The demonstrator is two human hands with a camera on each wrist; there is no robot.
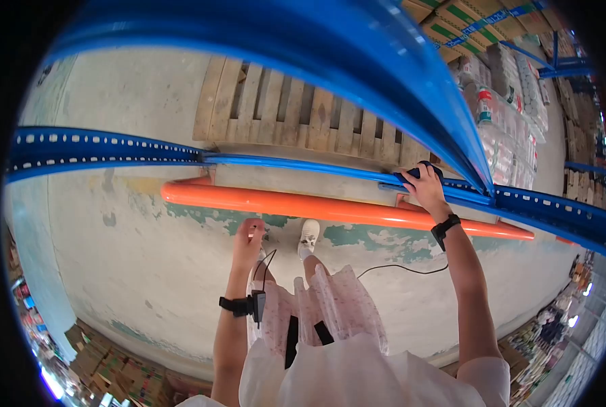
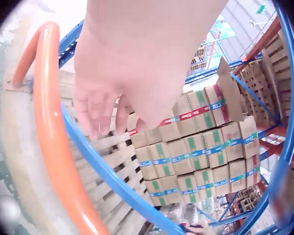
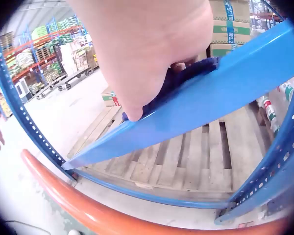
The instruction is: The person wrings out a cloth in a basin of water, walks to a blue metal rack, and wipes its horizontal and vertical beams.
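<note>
My right hand (image 1: 426,190) grips a dark blue cloth (image 3: 183,78) against the top edge of a blue rack beam (image 3: 196,110). In the right wrist view the fingers lie over the far side, mostly hidden, and the thumb points down along the near edge. My left hand (image 1: 250,236) hangs by my body, fingers loosely curled, with nothing in it. Below it in the head view are my legs and a white shoe (image 1: 308,235). An orange guard rail (image 1: 282,203) runs just beyond that hand.
Behind the lower beam lies a wooden pallet (image 1: 296,108). Perforated blue uprights (image 1: 106,148) stand at the rack's ends. Stacked cartons (image 2: 201,152) and plastic-wrapped goods (image 1: 510,115) are farther back. A large blue beam (image 1: 303,41) crosses the upper head view. A thin black cable (image 1: 401,266) hangs near me.
</note>
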